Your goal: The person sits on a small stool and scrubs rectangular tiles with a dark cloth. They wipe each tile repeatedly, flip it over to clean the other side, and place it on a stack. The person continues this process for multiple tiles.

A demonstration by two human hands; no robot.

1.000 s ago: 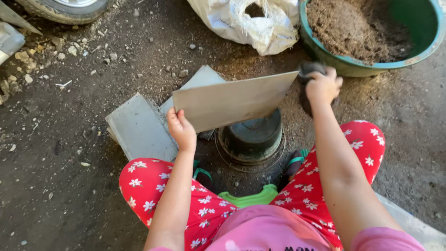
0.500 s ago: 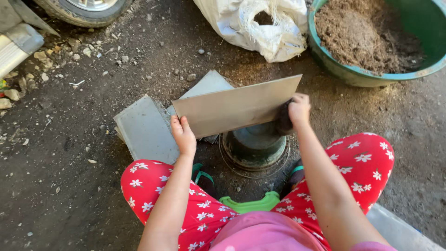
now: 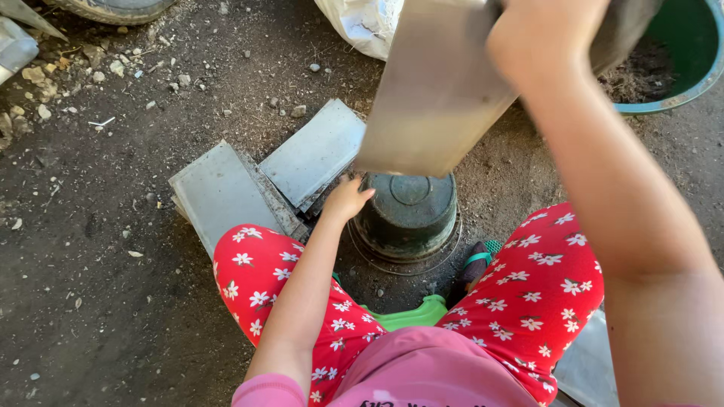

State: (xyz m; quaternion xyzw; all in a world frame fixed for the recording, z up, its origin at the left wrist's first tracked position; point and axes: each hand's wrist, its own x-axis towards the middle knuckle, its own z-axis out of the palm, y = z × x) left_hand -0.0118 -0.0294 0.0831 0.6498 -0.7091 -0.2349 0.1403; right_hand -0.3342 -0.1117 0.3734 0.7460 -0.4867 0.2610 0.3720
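Gripping flat smooth grey sheet (image 3: 437, 90)

The right hand (image 3: 547, 38) lifts a grey sheet (image 3: 434, 90) above the upturned black pot (image 3: 407, 215); the left hand (image 3: 347, 200) touches the pot's side.

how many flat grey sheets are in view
3. One sheet lifted in the right hand, two lying on the ground: the left sheet and the middle sheet. More may be hidden underneath.
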